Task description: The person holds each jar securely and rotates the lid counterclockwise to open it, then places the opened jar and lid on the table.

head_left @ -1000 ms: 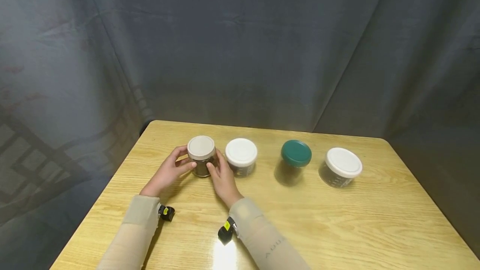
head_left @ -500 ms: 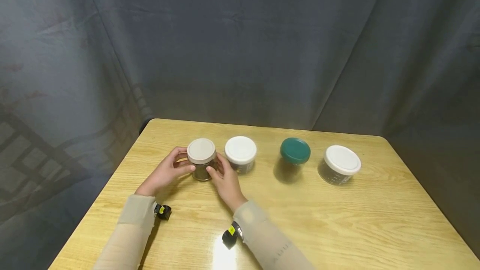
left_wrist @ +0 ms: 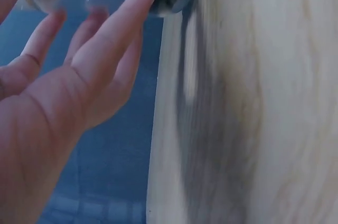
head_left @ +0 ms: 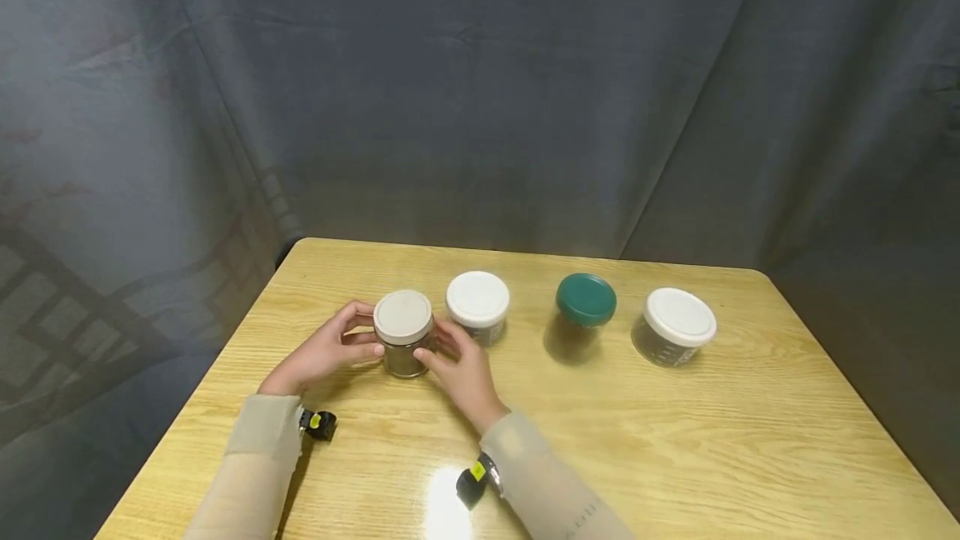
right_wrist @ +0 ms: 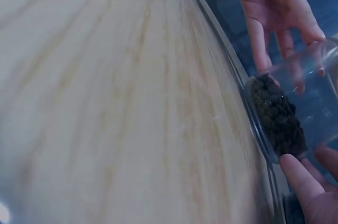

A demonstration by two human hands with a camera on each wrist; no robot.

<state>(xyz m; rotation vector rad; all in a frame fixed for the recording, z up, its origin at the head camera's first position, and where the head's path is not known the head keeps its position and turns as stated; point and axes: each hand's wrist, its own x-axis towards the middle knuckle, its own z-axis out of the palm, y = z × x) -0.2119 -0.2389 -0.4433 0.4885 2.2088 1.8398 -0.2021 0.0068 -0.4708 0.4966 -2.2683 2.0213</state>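
Note:
A clear jar (head_left: 403, 362) with a beige lid (head_left: 403, 317) stands upright near the left of the wooden table, held between both hands. My left hand (head_left: 321, 352) holds its left side, thumb in front and fingers reaching behind. On the right side, my right hand (head_left: 467, 375) grips it with the thumb on the front wall. Dark, bean-like pieces (right_wrist: 275, 114) fill the bottom of the jar in the right wrist view. The left thumb (left_wrist: 119, 31) touches the jar low down in the left wrist view. Whether the base touches the table is hard to tell.
Close behind the right hand is a tub with a white lid (head_left: 477, 298). Farther right stand a container with a green lid (head_left: 586, 300) and another white-lidded tub (head_left: 678, 319). A grey curtain (head_left: 480, 107) hangs behind the table (head_left: 675, 448).
Both hands have brought the beige-lidded jar a little toward the person, away from the line of the other containers. Those containers keep their places, apart from a slight shift of the view.

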